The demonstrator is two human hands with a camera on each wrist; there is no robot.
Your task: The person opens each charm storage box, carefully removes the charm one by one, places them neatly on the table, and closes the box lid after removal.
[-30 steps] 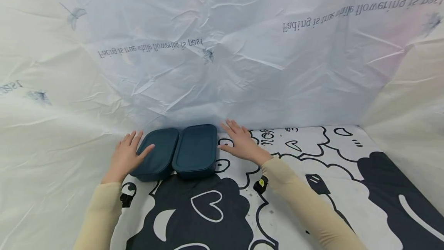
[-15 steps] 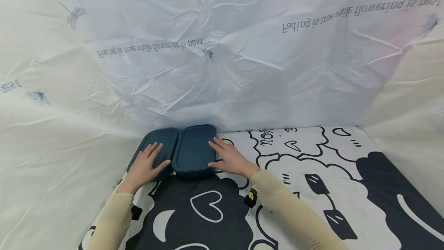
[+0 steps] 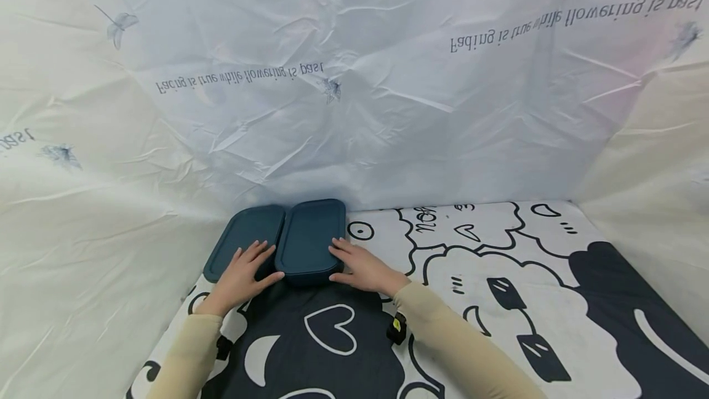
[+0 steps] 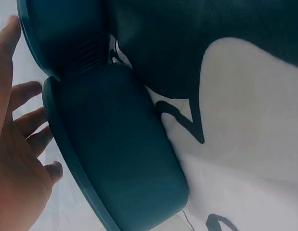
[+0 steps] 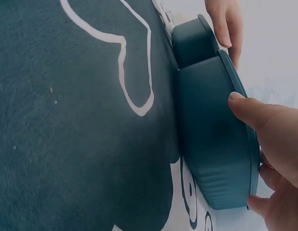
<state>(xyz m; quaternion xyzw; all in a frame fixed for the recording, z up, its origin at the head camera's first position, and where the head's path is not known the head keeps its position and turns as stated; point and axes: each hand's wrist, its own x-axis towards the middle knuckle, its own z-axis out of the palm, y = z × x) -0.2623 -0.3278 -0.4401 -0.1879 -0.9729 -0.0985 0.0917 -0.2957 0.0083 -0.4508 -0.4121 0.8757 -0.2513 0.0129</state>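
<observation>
Left box [image 3: 248, 234] and right box [image 3: 311, 234] sit side by side on the printed cloth [image 3: 554, 303], at its far edge by the white sheet [image 3: 399, 159]. Both hands have just drawn in toward the near ends: the left hand [image 3: 238, 282] lies over the left box's near part, its thumb pointing toward the right box; the right hand [image 3: 365, 268] is at the right box's near right corner, thumb touching its rim. Fingers are spread, wrapped round nothing; whether the left touches, I cannot tell. Neither box has shifted, so this looks like first contact only.
</observation>
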